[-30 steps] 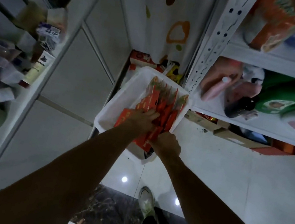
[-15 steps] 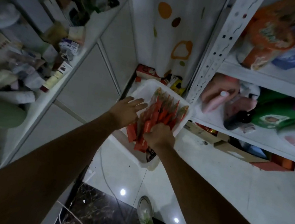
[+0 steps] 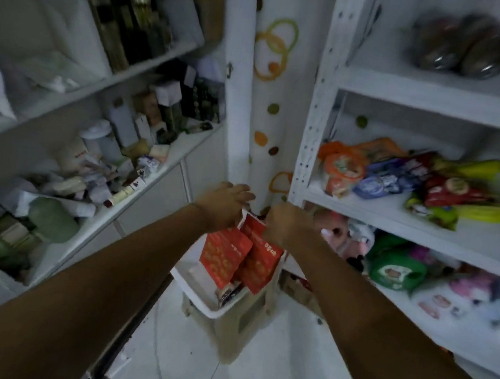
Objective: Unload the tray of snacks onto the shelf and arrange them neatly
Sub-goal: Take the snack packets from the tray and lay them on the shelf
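A bunch of red snack packets (image 3: pixel 240 258) hangs upright above the white tray (image 3: pixel 209 307), lifted clear of it. My left hand (image 3: pixel 223 206) grips the packets' top edge from the left. My right hand (image 3: pixel 285 225) grips the same top edge from the right. The tray sits on a beige stool and a few packets still lie inside it. The white shelf unit (image 3: pixel 399 216) stands just to the right, its middle shelf holding orange, blue, red and yellow snack bags (image 3: pixel 404 179).
A lower right shelf holds green and pink packs (image 3: pixel 397 271). The left shelving (image 3: pixel 132 192) is crowded with bottles, boxes and tubes. A white wall panel with coloured dots (image 3: pixel 269 111) stands between the two shelf units. White floor tiles lie below.
Both hands gathered the red packets in the tray and lifted them up out of it. My left hand went from flat beside the packets to gripping them. The view tilted upward.
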